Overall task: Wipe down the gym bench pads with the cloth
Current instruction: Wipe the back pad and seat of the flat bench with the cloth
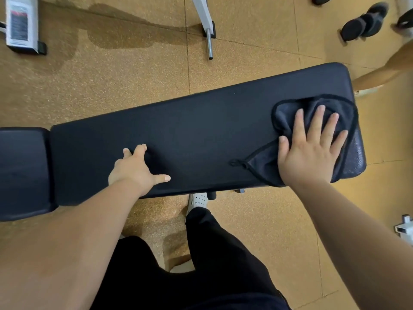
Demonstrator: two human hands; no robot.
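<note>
Pressing down flat on the dark cloth (264, 163) with the right hand (310, 146), fingers spread wide. Cloth bunched at the right end of the long bench pad (201, 135), reaching its front edge. Leaning on the same pad with the left hand (136, 170), near the front edge toward the left end, fingers apart, holding nothing. Just past the left end, across a thin gap, a small pad (22, 171). Below the front edge, a white shoe (199, 200) on the tan floor (268, 220).
</note>
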